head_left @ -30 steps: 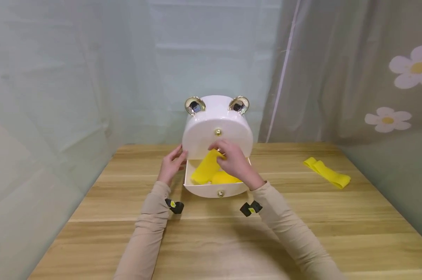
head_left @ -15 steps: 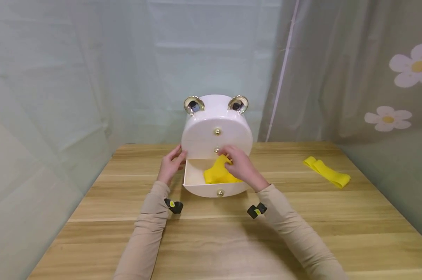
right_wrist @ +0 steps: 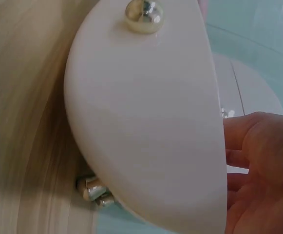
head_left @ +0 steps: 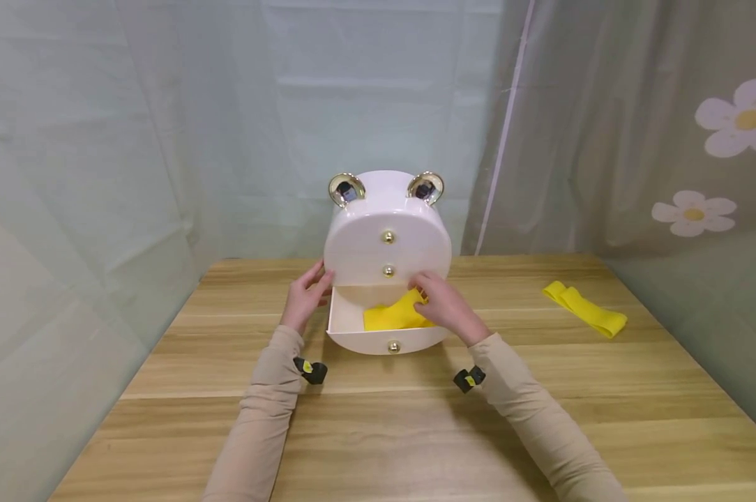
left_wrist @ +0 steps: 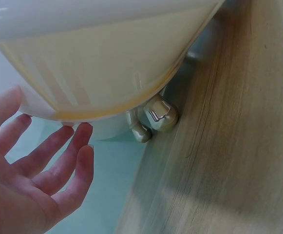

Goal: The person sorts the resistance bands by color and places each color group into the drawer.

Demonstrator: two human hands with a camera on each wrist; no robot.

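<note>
A white frog-shaped drawer box [head_left: 387,230] stands on the table, its bottom drawer [head_left: 346,317] pulled out. My left hand [head_left: 304,296] touches the box's left side; in the left wrist view its fingertips [left_wrist: 85,129] rest at the box's edge, fingers loosely spread. Over the right part of the drawer, my right hand [head_left: 443,303] pinches a yellow fabric band [head_left: 393,314] that lies bunched inside. In the right wrist view the drawer front [right_wrist: 151,117] hides those fingertips and the band.
A second yellow band [head_left: 585,309] lies folded on the wooden table [head_left: 378,432] to the right. Gold knobs [head_left: 388,271] sit on the drawer fronts, and gold-rimmed eyes [head_left: 346,189] top the box. Curtains [head_left: 384,90] hang behind.
My right hand has moved right and slightly down, bringing the yellow band from the drawer's left part toward its right side. The left hand stays at the box's side.
</note>
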